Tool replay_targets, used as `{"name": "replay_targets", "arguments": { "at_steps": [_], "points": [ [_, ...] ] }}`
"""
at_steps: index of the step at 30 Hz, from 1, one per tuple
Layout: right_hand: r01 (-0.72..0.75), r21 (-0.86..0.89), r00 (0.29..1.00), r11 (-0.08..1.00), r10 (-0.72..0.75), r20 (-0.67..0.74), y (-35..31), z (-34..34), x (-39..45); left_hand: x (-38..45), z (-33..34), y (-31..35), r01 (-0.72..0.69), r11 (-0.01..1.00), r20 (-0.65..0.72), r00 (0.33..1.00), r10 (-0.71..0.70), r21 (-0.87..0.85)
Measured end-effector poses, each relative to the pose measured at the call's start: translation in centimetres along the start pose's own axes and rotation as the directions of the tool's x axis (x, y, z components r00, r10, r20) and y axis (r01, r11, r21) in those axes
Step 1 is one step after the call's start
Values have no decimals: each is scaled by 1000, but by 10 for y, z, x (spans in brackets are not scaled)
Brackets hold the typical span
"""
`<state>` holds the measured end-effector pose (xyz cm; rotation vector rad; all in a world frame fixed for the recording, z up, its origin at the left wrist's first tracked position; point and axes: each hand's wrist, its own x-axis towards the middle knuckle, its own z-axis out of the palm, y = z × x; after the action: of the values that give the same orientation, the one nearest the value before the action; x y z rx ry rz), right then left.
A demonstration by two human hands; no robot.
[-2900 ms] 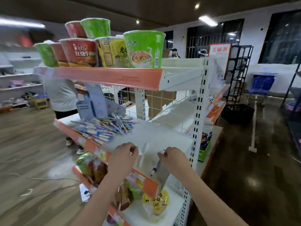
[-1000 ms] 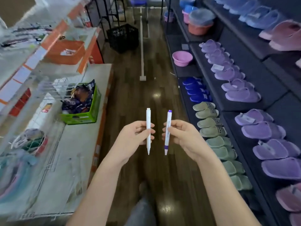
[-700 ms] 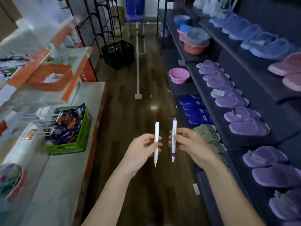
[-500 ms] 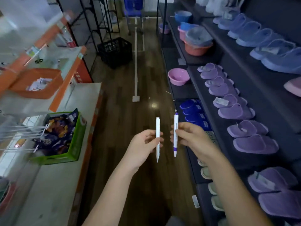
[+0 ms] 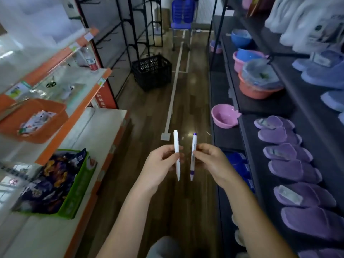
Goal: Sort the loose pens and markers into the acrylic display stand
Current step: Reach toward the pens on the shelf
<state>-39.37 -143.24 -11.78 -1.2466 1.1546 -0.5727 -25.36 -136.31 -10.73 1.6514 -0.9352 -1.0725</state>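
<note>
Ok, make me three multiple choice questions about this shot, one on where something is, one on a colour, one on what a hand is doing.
1. Where is the black crate?
A. on the aisle floor ahead
B. on the right-hand shelf
C. inside the green box

2. What colour are the tips of the pen in the right hand?
A. red
B. purple
C. green

3. What is the left hand doing?
A. hanging open
B. pressing on a shelf
C. holding a white pen upright

Answers:
1 A, the crate stands on the wooden floor beyond the hands.
2 B, its top cap and lower band are purple.
3 C, fingers and thumb grip the white pen, point down.
</note>
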Motion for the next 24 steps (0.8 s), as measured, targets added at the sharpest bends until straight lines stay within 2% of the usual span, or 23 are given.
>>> {"name": "replay_targets", "arguments": {
  "at_steps": [5,16,24],
  "points": [
    [-1,-19,999,1000,2,46,-32,-5,112,116,-11,17,6,1000,-7,1000,-6,-29],
    [11,6,999,1000,-11,42,-133,27,361,378,-75,74,-15,1000,100,995,17,-24],
    [25,-2,996,1000,-24,84,-193,46,515,535,-114,93,0,1000,56,998,-1,12]
  ]
}}
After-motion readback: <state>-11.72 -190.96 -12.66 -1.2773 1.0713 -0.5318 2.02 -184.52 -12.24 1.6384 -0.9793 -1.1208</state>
